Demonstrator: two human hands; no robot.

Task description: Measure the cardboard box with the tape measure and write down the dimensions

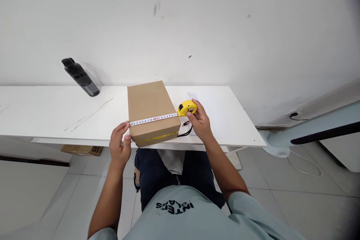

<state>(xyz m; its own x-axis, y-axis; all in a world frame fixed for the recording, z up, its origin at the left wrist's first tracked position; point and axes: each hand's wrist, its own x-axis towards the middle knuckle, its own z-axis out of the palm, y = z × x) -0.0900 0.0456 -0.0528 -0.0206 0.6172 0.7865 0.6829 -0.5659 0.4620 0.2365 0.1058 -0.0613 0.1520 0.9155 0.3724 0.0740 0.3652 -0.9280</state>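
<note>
A white worktop (pixel 56 112) runs across the middle of the frame against a bare white wall (pixel 197 26) with a few dark scuffs. Pale floor (pixel 295 202) tiles fill the lower part, and a cable lies at lower right.

The box (pixel 149 101) sits at the centre of the frame, at the worktop's near edge. It is plain brown cardboard, shut, long side running away from the person, with a yellow strip (pixel 157 138) along its front face. A white tape (pixel 153 119) with black and red numbers lies across the box top, near its front edge.

The left hand (pixel 119 146) has its grip closed on the tape's end at the box's left corner, thumb on the front face. The right hand (pixel 201 122) has its grip clamped on the yellow case (pixel 186 107), just right of the box. A black strap (pixel 185 133) and a pen (pixel 185 123) lie below the case, and a printed paper (pixel 191 95) behind it.

A black bottle (pixel 80 76) leans at upper left, its pale lettering too small to read. Under the worktop at left, a carton (pixel 83 150) shows the letters "ST". The shirt (pixel 180 213) print, seen upside down, cannot be read in full.
</note>
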